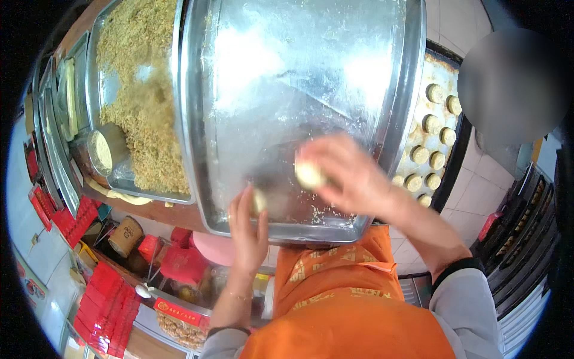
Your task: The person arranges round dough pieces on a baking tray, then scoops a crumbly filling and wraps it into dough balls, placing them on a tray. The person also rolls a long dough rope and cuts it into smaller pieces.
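My right hand (352,177), blurred by motion, grips a pale round dough ball (309,175) above the near half of a large steel tray (287,103). Lower and to the left, my left hand (246,224) has its fingers around a smaller-looking pale dough piece (258,200), partly hidden by the fingers. This hand is over the tray's near left corner. White crumbs (325,213) lie scattered on the tray floor beneath my right wrist.
Left of the tray stands another steel tray holding crumbly yellow filling (148,148) and a metal cup of pale powder (103,152). A dark-edged baking sheet with several round cakes (420,155) is on the right. Racked trays (515,229) stand at far right.
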